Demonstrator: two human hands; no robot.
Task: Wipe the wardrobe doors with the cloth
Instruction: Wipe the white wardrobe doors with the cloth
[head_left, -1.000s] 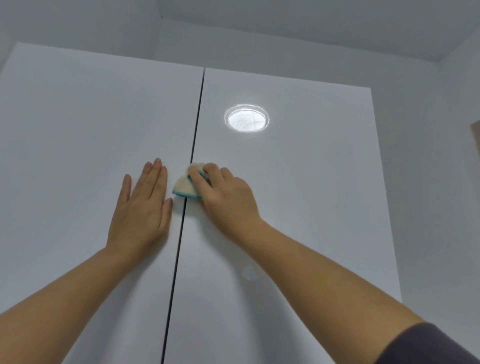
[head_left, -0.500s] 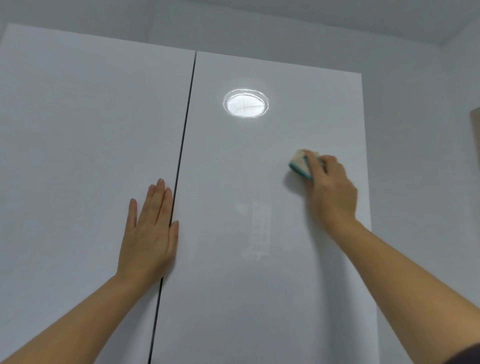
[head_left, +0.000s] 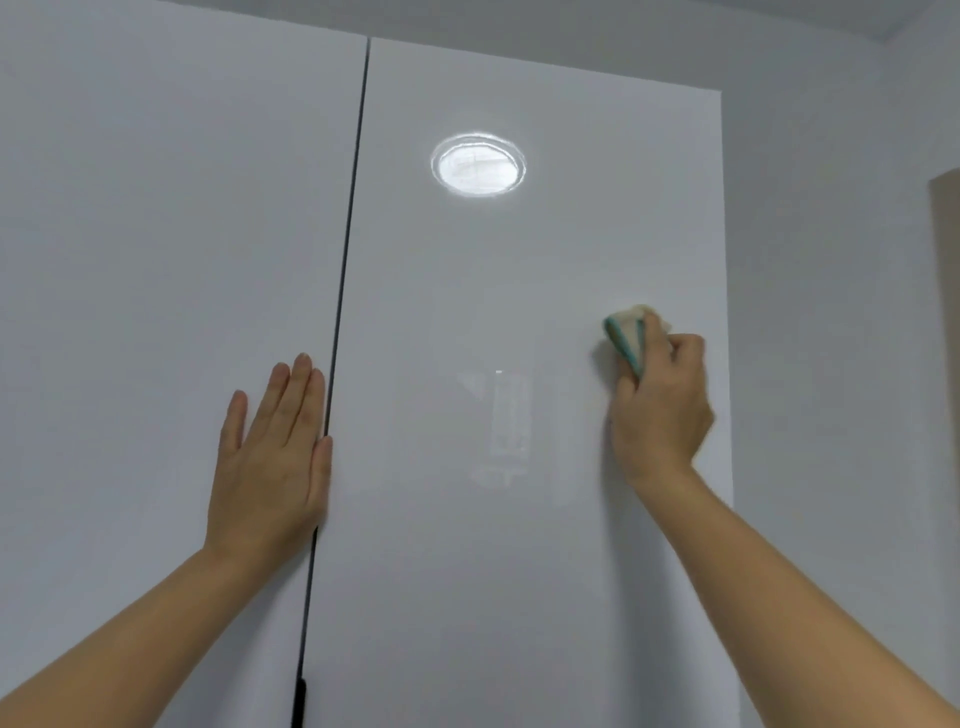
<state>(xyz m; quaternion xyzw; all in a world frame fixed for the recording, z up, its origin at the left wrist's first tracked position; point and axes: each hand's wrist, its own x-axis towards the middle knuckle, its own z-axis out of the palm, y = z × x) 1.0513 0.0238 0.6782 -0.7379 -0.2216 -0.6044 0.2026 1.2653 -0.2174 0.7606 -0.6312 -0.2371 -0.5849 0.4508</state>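
Left door (head_left: 156, 312) first: left hand (head_left: 270, 457) is flat on it w/ fingers spread and straight, nothing gripped, thumb edge right along the dark gap (head_left: 337, 338) btwn the two doors. Same spot as a sec ago, so I'd say it's just bracing the door while the other hand works.

Past the gap, right of that palm, is the right door (head_left: 493, 571). Glossy, w/ a round ceiling light reflection (head_left: 478, 165) well above both hands and a fainter rectangular reflection btwn them at about hand height. Can't tell any wet streaks from the glare tbh.

Then the right hand (head_left: 662, 410), fingers curled and closed around the cloth (head_left: 626, 335), a pale folded pad w/ a teal edge poking out above the knuckles, pressed to the right door close to its outer edge. Big change: a sec ago the cloth was at the centre gap, just beside the left hand's fingertips. Now it's swept all the way across, and it sits slightly lower than half a sec ago.

So imo one horizontal pass at this height is done and the next row down is prob starting. Plenty left: everything below the hands on this door, and the left door.

Far right of the right hand, just plain wall (head_left: 831, 260).
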